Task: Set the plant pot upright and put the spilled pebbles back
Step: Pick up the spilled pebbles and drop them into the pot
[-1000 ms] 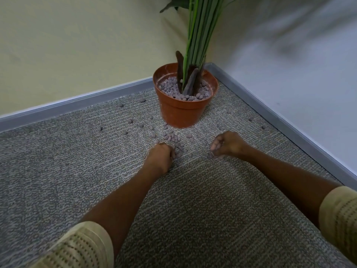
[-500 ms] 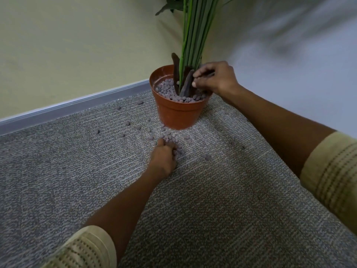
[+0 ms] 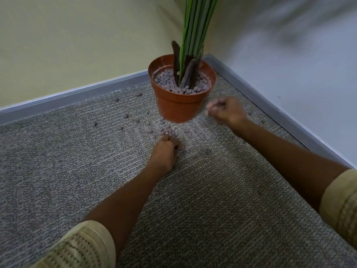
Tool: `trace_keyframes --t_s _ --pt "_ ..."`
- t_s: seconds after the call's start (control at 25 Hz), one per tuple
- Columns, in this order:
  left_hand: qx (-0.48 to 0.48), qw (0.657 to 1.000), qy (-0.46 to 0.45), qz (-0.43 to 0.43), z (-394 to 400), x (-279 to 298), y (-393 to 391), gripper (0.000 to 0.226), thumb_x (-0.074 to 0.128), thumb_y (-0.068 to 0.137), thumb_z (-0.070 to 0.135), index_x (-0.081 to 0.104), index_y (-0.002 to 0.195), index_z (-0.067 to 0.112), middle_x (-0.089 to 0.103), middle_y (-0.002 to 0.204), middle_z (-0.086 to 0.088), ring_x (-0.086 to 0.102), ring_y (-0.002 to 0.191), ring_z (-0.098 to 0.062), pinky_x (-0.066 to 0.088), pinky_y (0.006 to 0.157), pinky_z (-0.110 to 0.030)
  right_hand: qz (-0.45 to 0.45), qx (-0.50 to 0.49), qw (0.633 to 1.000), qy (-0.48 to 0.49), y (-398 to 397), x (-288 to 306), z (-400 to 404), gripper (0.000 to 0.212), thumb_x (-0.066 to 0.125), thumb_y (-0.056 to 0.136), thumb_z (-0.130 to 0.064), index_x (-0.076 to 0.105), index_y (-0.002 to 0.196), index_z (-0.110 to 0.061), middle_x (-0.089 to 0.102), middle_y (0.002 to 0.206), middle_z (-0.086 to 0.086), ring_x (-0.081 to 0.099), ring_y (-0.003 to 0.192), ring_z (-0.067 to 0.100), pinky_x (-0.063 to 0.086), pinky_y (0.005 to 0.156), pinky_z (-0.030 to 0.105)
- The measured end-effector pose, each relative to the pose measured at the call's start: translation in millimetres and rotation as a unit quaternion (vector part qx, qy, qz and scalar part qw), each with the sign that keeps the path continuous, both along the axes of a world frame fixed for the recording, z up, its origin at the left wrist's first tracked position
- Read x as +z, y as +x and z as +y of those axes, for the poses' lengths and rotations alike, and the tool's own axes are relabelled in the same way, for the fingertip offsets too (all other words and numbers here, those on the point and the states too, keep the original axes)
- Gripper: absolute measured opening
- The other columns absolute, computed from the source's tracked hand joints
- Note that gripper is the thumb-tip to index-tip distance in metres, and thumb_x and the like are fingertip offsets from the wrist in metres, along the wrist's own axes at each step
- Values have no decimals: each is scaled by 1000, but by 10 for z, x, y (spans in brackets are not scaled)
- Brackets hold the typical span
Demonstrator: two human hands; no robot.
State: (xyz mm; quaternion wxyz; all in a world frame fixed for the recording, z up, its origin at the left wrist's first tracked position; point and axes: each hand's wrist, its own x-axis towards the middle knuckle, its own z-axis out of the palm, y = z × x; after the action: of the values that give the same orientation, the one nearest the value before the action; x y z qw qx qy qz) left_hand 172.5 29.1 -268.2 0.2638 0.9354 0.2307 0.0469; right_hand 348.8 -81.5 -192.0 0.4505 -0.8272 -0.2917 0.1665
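Note:
The terracotta plant pot (image 3: 179, 107) stands upright in the carpet's corner, with green stems and grey pebbles inside (image 3: 168, 80). Spilled pebbles (image 3: 169, 130) lie scattered on the carpet in front of the pot and to its left. My left hand (image 3: 165, 153) rests on the carpet at the near edge of the densest cluster, fingers curled around pebbles. My right hand (image 3: 226, 110) is blurred, low beside the pot's right side, fingers loosely curled. Whether it holds anything is hidden.
Grey skirting (image 3: 77, 95) runs along the yellow wall behind the pot, and another strip (image 3: 280, 115) runs along the grey wall on the right. Stray pebbles (image 3: 94, 124) lie far left, and one (image 3: 262, 121) lies near the right skirting. Grey carpet (image 3: 212, 209) fills the foreground.
My right hand went from the carpet up over the pot's rim, then came back down to the pot's right side. My left hand stayed at the pebble cluster.

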Motion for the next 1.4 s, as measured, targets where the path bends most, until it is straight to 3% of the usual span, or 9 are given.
trace_keyframes --t_s 0.08,0.16,0.44,0.6,0.76,0.88,1.04,1.24,1.4 --pt "-7 1000 5 7 12 6 -13 25 49 89 5 66 106 12 55 109 -13 58 95 -31 44 80 -30 13 106 977 -183 -73 -238 -144 28 80 69 -12 68 93 -3 66 82 -1 63 71 12 50 59 24" --pt "-8 1000 8 13 31 19 -27 22 51 85 4 65 100 11 57 106 -13 59 94 -31 44 78 -30 -36 171 949 -264 -176 -437 -222 34 84 63 -15 68 92 -5 55 74 -12 52 68 3 38 57 17" --pt "53 996 -70 -4 87 106 -67 14 61 77 6 69 89 11 65 89 -4 56 72 -14 37 63 -17 -104 198 933 -282 -291 -561 -150 12 74 71 -3 74 82 -7 70 77 3 51 57 -3 36 53 5" --pt "77 971 -216 -74 181 372 7 11 66 81 3 68 91 7 65 82 0 56 62 -5 42 54 -8 22 133 971 -196 -245 -332 -208 11 75 71 2 71 81 1 69 71 9 62 54 8 53 59 17" --pt "130 908 -352 -187 379 738 193 18 64 83 0 64 101 -1 62 79 -4 57 60 -11 48 51 -13 93 43 995 -4 1 179 -67 9 71 75 3 67 83 1 70 77 13 67 61 17 58 60 23" --pt "174 817 -488 -254 391 955 325 18 60 85 -4 64 103 -4 61 77 -7 56 58 -11 52 56 -18 96 -11 988 120 125 522 211 21 69 76 8 64 96 13 66 80 12 67 64 16 61 65 23" --pt "202 724 -583 -309 424 1177 397 11 59 86 -5 65 88 3 63 83 -7 63 59 -6 54 55 -12 25 -43 991 120 159 692 488 29 72 74 5 66 102 6 68 91 15 67 79 21 58 80 31" --pt "218 748 -531 -333 577 1356 518 11 62 84 -5 61 81 5 62 82 -6 60 69 -13 56 57 -14 12 -98 991 95 332 484 237 17 65 80 4 69 97 1 67 92 12 64 68 15 59 63 21" --pt "224 771 -496 -330 590 1347 627 7 65 84 3 64 91 2 65 83 -8 65 70 -15 58 70 -19 2 -124 990 -68 600 101 -224 21 66 80 3 68 100 -1 67 98 11 59 67 12 53 56 22"
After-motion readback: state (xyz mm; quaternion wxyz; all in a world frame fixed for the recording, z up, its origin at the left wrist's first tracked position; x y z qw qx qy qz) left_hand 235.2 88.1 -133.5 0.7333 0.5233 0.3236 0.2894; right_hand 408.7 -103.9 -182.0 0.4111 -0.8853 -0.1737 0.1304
